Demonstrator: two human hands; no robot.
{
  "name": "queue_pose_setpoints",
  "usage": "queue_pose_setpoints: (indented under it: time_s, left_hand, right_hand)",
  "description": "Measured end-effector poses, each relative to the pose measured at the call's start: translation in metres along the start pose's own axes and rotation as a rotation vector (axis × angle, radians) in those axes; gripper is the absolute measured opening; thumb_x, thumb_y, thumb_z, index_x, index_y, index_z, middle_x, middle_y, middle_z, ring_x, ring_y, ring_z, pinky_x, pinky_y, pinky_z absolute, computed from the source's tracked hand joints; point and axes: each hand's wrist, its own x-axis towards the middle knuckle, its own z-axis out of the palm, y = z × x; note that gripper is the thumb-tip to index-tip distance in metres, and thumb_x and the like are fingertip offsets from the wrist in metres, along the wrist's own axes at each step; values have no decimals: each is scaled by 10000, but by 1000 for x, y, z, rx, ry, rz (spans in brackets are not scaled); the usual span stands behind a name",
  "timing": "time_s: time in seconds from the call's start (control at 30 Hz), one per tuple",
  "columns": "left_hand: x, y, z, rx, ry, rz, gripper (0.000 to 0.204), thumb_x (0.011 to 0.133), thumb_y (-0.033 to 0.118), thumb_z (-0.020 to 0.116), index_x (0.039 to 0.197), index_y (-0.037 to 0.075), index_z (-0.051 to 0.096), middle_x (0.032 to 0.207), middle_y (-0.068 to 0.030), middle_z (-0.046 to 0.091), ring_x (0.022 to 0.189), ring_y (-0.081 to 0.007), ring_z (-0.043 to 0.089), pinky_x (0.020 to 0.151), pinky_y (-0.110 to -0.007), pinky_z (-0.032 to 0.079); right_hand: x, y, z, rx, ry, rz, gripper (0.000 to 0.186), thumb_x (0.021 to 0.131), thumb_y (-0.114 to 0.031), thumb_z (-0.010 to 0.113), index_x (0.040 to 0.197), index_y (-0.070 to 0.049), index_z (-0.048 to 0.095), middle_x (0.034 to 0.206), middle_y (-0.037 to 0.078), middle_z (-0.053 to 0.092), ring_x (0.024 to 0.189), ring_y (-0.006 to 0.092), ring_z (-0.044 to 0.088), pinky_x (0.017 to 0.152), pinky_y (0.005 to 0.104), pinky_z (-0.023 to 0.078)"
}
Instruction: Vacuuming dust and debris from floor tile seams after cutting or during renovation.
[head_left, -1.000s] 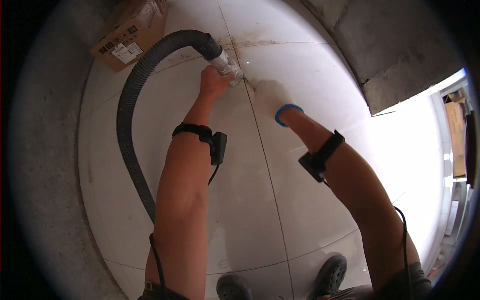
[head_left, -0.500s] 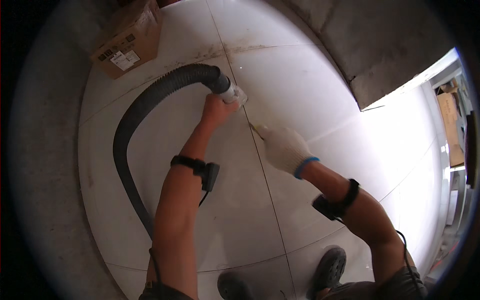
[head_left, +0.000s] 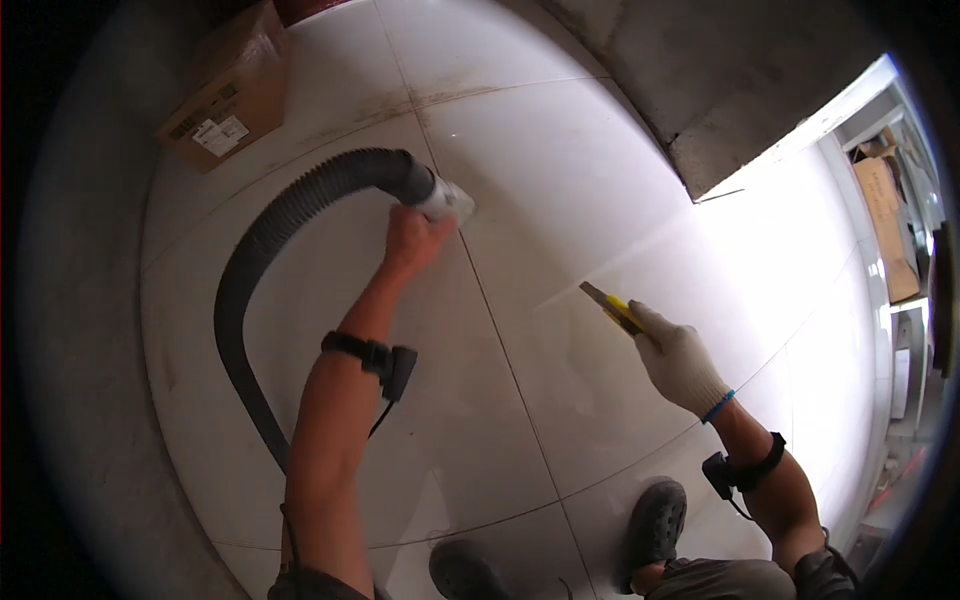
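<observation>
My bare left hand (head_left: 412,240) is closed round the pale end of a vacuum hose. The clear-looking nozzle (head_left: 458,203) points right, close to a dark joint between the floor tiles. From it a ribbed dark grey hose (head_left: 231,300) arcs left and back down behind my left forearm. In my right hand (head_left: 682,365), which wears a white knitted glove with a blue cuff, is a yellow utility knife (head_left: 622,312). Its dark blade points up and left, right of the joint; whether the tip touches the floor I cannot tell.
White glossy tiles (head_left: 590,420) with dark joints make up the floor, with brown dirt (head_left: 390,103) along one far joint. A cardboard box (head_left: 230,105) stands far left. A grey concrete block (head_left: 690,90) is at the far right, shelves with cardboard (head_left: 885,225) beyond. My dark clogs (head_left: 657,520) are near.
My right hand has drawn the utility knife right and nearer, away from the tile joint. My left hand still holds the nozzle, slightly left of before in the picture; the view has shifted a little.
</observation>
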Motion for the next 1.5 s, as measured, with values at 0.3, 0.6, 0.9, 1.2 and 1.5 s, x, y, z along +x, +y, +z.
queue_pose_setpoints:
  time_s: [0.3, 0.6, 0.9, 1.2, 1.5]
  left_hand:
    - [107, -30, 9, -214, 29, -362, 341, 803, 166, 830, 1049, -49, 732, 968, -132, 761, 840, -199, 751, 685, -364, 599]
    - [5, 22, 35, -139, -302, -222, 420, 878, 104, 849, 1237, 21, 648, 1171, -73, 701, 1085, -196, 695, 913, -376, 603]
    - [-151, 131, 72, -85, -802, -443, 397, 901, 215, 865, 1216, 67, 674, 1162, -49, 690, 1099, -173, 649, 963, -407, 534]
    - [88, 15, 58, -225, 63, -434, 376, 856, 108, 843, 1171, -12, 677, 1101, -91, 733, 945, -209, 728, 804, -357, 620]
    - [-45, 60, 152, -80, -393, -273, 359, 876, 126, 852, 1186, 16, 708, 1135, -63, 729, 1007, -153, 694, 911, -363, 589]
  right_hand:
    - [-66, 56, -40, 95, 8, 188, 472, 1000, -64, 581, 1464, 19, 575, 934, 298, 720, 774, 316, 732, 760, 394, 570]
    - [-97, 114, -75, 255, 67, 409, 480, 1009, -33, 547, 1483, 44, 558, 761, 77, 633, 652, 132, 596, 640, 317, 524]
    - [-94, 147, -77, 383, 66, 347, 477, 1018, -65, 541, 1483, 39, 561, 758, 57, 615, 635, 116, 583, 618, 303, 515]
    - [-103, 177, -74, 449, 112, 390, 494, 1025, -61, 536, 1512, 20, 539, 732, 17, 580, 578, 82, 550, 548, 281, 495]
    - [-124, 233, -60, 527, 186, 442, 496, 1034, -66, 528, 1525, 7, 530, 721, -8, 546, 566, 71, 524, 518, 255, 480]
